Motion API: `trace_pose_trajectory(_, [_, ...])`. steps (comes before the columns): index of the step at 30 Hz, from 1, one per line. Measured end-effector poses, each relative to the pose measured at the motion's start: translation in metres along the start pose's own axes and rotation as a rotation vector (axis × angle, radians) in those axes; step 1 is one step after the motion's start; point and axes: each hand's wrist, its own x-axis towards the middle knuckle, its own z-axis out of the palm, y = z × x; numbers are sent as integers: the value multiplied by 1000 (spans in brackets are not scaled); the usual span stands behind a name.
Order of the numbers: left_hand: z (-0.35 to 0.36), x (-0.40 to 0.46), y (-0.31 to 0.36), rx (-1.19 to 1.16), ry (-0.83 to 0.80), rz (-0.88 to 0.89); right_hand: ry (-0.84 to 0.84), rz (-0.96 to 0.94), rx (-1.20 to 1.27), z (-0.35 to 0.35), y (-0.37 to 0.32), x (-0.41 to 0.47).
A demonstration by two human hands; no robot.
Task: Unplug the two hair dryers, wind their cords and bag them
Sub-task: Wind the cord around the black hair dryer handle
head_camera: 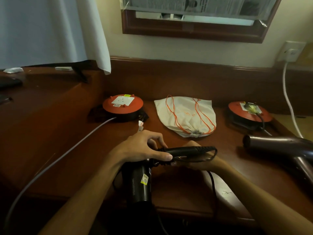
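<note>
Both hands grip the black hair dryer [144,180], left hand [144,150] curled over its handle, right hand [194,160] beneath, apparently winding its cord [212,189]; bagging in the drawstring bag [184,116] comes next.

a drawstring bag [185,116] lies at the middle of the surface [220,150], between two cable reels: one [122,106] to its left, one [249,111] to its right. a hair dryer [277,148] lies on the surface in front of the right reel. nearer the front edge, both hands [144,148] hold another hair dryer [142,180] above the surface. a wall socket [292,51] sits behind, far right.
</note>
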Motion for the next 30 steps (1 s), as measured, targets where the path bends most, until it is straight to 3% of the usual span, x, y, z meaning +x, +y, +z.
trace_pose_trajectory(7, [-8,-1,1,-55,-37,23,6,-5,-45,-7,30,19])
trace_pose_trajectory(10, [-6,1,3,-25,-80,8,-87,54,-133,-13,28,33])
trace_pose_trajectory(15, [4,7,9,266,-168,-50,-341,174,97,-32,4,45])
trace_pose_trajectory(18, [9,14,12,452,-141,-54,-394,148,112,-46,-19,45])
trace_pose_trajectory(27, [7,14,12,428,-222,-20,-440,83,-124,-59,-52,23])
trace_pose_trajectory(30, [9,16,11,469,-184,-30,-258,65,-294,-70,-52,20])
